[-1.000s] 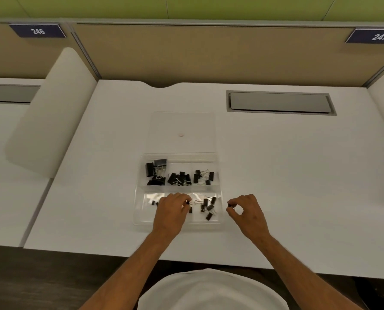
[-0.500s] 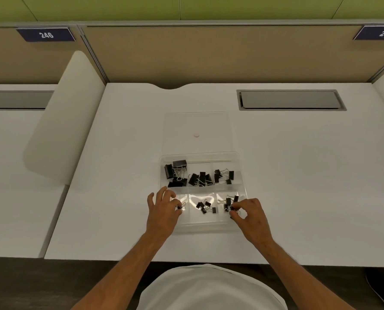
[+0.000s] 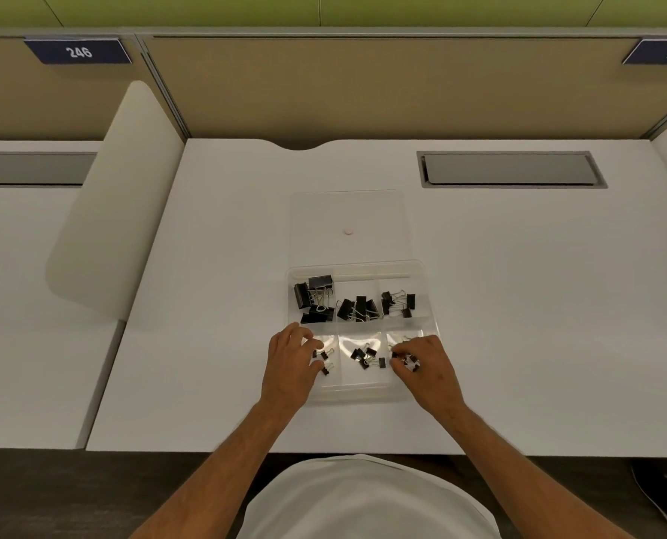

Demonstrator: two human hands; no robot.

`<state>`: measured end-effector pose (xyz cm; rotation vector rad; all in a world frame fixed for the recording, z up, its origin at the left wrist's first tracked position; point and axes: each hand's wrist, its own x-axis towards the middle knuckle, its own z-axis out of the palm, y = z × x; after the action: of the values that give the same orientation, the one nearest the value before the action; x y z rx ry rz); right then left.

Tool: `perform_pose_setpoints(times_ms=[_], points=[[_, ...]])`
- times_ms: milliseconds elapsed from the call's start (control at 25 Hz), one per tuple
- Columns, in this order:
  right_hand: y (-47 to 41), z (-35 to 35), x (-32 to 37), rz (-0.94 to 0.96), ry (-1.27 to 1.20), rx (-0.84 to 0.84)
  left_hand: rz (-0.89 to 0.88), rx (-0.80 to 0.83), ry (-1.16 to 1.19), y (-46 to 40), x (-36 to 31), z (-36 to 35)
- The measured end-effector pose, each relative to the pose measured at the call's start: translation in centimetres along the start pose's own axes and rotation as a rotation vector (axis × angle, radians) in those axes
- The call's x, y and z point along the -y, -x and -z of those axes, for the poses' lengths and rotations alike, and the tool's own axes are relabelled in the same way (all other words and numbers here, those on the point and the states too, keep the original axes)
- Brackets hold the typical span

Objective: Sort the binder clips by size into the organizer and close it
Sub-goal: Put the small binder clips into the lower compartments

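White and broad, the table (image 3: 518, 305) sits before a tan partition and carries a clear organizer (image 3: 429, 328) whose lid (image 3: 347, 212) lies flat behind it. Binder clips (image 3: 357, 307) fill the three far compartments, large at the left and smaller to the right; tiny ones lie in the near row. Over the near left compartment, the left hand (image 3: 291, 363) has loosely spread fingers. At the near right one, the right hand (image 3: 425, 367) seems to pinch a small clip (image 3: 409, 359), partly hidden.
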<state>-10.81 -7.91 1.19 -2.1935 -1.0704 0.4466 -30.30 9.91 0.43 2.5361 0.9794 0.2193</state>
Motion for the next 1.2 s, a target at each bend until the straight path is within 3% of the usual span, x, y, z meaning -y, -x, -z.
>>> perform_pose_setpoints(times_ms=[320, 480, 680, 1000, 1200], points=[[-3.6, -3.7, 6.0, 0.373, 0.135, 0.172, 0.02, -0.027, 0.061, -0.7, 0.2, 0.9], [-4.4, -5.0, 7.1, 0.392, 0.171, 0.309, 0.061, -0.036, 0.069, -0.6, 1.0, 0.9], [-4.6, -5.8, 6.7, 0.407, 0.213, 0.359, 0.102, -0.028, 0.073, -0.7, 1.4, 1.0], [-5.3, -3.5, 4.8, 0.337, 0.118, 0.232, 0.059, -0.011, 0.129, -2.6, 0.9, 0.7], [-4.9, -0.5, 1.7, 0.058, 0.049, -0.036, 0.161, -0.043, 0.209, -3.1, 0.4, 1.0]])
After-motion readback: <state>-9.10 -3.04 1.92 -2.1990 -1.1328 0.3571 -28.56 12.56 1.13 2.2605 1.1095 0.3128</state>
